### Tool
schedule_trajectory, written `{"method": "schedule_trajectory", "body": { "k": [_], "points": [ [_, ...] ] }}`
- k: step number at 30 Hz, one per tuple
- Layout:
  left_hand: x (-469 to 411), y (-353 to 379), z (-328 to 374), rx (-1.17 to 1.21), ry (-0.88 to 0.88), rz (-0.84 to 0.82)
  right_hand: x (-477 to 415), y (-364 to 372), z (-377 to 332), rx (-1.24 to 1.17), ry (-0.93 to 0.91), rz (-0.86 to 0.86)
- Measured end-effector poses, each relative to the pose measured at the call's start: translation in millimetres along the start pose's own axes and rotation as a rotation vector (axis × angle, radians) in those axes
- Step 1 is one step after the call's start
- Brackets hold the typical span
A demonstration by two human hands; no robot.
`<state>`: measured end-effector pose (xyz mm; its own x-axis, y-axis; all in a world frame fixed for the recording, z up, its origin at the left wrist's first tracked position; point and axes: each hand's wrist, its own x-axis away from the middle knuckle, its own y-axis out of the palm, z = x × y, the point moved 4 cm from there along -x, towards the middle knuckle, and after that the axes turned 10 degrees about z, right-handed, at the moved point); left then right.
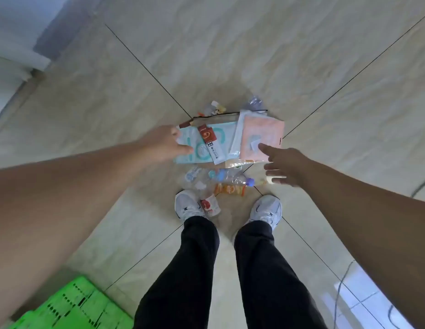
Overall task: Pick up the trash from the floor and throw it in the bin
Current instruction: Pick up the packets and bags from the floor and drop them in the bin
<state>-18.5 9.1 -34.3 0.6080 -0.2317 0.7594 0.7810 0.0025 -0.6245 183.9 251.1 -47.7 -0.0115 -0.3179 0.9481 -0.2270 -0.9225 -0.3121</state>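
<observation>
A pile of trash lies on the tiled floor in front of my feet. It holds a light blue packet (202, 148), a red and white sachet (210, 142) on top of it, a pink packet (262, 136), crushed clear plastic bottles (228, 178), an orange wrapper (230, 189) and a small red and white cup (209, 205). My left hand (164, 144) reaches down to the left edge of the blue packet, fingers spread and touching it. My right hand (281, 166) hovers open at the pink packet's lower right corner. A green plastic crate (71, 305) sits at the lower left.
My white shoes (267, 210) stand just behind the pile, the cup resting by the left shoe. A white wall and skirting run along the upper left. Cables (339, 293) lie on the floor at the lower right.
</observation>
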Motion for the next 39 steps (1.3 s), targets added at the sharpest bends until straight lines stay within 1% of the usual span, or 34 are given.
{"method": "schedule_trajectory", "body": {
  "k": [4, 7, 11, 14, 16, 18, 20, 22, 24, 28, 32, 37, 39],
  "points": [
    [-51.3, 34.0, -4.6, -0.015, 0.035, -0.032, -59.4, 34.4, 12.3, -0.058, 0.068, -0.022],
    [-84.8, 62.1, -6.3, -0.021, 0.057, -0.007, -99.7, 59.4, 23.2, -0.171, 0.144, -0.046],
    [-116.2, 94.8, 0.7, -0.027, 0.046, 0.038, -137.6, 86.1, 31.9, -0.345, 0.277, -0.031],
    [-131.8, 115.4, -2.6, 0.018, -0.06, 0.141, -154.3, 104.6, 35.5, -0.531, 0.393, -0.005],
    [-138.0, 128.2, -6.1, 0.029, -0.122, 0.195, -163.2, 115.0, 34.0, -0.637, 0.432, 0.004],
    [-141.3, 138.4, -6.9, 0.059, -0.136, 0.234, -172.0, 119.3, 30.8, -0.698, 0.42, 0.029],
    [-141.8, 145.0, -6.8, 0.153, -0.144, 0.27, -178.6, 117.7, 28.6, -0.717, 0.416, 0.07],
    [-140.2, 150.0, -5.3, 0.272, -0.158, 0.27, -179.8, 114.1, 27.0, -0.824, 0.437, 0.082],
    [-137.8, 154.7, -2.7, 0.398, -0.175, 0.214, -176.5, 108.2, 25.5, -0.964, 0.441, 0.06],
    [-124.0, 151.1, 1.8, 0.618, -0.237, 0.093, -159.5, 92.4, 25.0, -1.069, 0.362, -0.013],
    [-96.7, 136.9, 6.9, 0.783, -0.265, 0.039, -127.8, 72.6, 25.3, -1.102, 0.276, -0.059],
    [-39.9, 111.7, 11.6, 0.901, -0.326, -0.04, -71.9, 50.1, 23.9, -1.094, 0.214, -0.137],
    [-13.5, 95.7, 14.4, 0.939, -0.33, -0.041, -44.0, 39.2, 23.2, -1.099, 0.199, -0.161]
  ]
}}
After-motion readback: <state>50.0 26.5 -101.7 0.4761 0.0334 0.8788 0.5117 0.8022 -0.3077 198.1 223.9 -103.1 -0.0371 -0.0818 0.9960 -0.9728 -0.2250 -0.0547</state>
